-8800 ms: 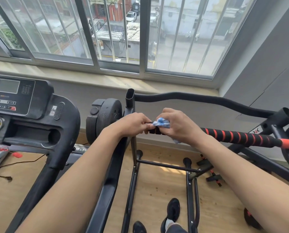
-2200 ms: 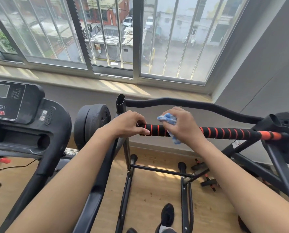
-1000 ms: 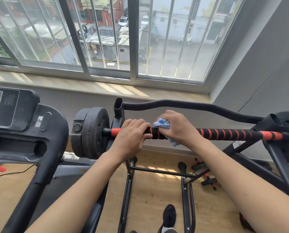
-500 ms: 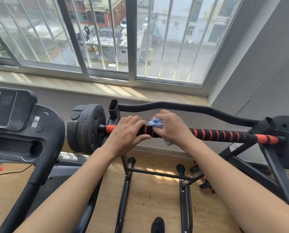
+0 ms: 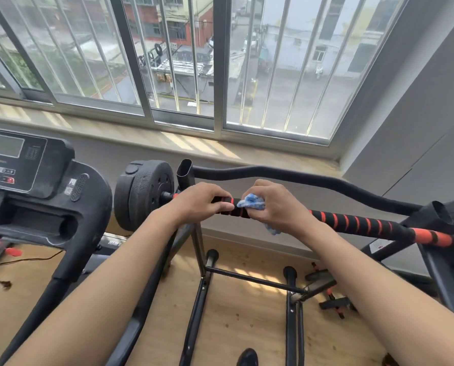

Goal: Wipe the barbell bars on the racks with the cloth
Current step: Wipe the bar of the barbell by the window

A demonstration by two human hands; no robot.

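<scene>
Your right hand (image 5: 276, 207) wraps a crumpled blue-and-white cloth (image 5: 251, 201) around the barbell bar (image 5: 352, 223), a black grip with orange spiral stripes. Your left hand (image 5: 202, 204) grips the same bar just beside it, thumb nearly touching the cloth. The bar lies across the black rack (image 5: 185, 173), a weight plate (image 5: 144, 194) at its left end.

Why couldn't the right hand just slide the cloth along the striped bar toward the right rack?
It probably could: the right hand grips the blue cloth on the black-and-orange striped foam bar, and nothing sits on that stretch.
</scene>
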